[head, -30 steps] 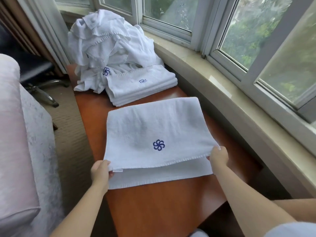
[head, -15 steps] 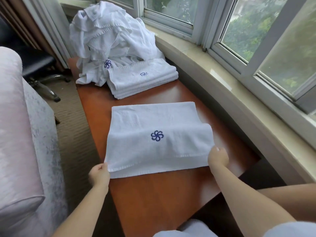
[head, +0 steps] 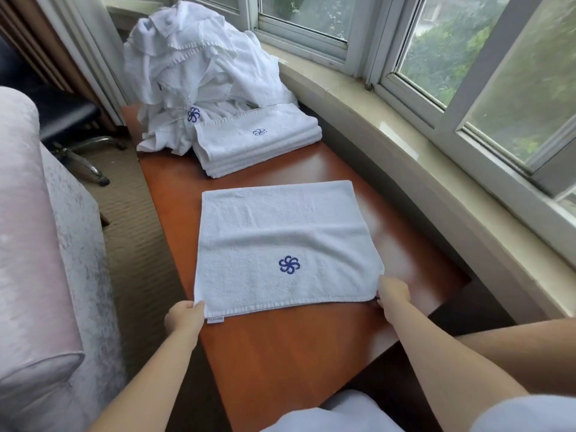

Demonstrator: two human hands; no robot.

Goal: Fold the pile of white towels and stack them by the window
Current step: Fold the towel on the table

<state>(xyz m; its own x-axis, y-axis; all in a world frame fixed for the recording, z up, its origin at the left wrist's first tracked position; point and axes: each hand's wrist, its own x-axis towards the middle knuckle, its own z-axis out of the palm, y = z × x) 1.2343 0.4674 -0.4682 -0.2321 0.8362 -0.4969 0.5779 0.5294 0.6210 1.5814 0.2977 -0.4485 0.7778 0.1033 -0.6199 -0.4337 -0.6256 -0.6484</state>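
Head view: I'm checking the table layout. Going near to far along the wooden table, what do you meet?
Hands, left hand and right hand, gripping the towel → folded stack → unfolded pile.

Glossy reddish-brown wooden desk [head: 296, 353] beside curved beige stone windowsill [head: 405, 145]. White-framed windows [head: 371, 35], green foliage outside, daylight. Pale pink upholstered sofa [head: 37, 260] left; beige ribbed carpet [head: 137, 232].

Left of the reddish-brown desk [head: 299, 347]: pale pink sofa [head: 37, 275], ribbed beige carpet [head: 137, 232], black office chair [head: 71, 120] farther back.
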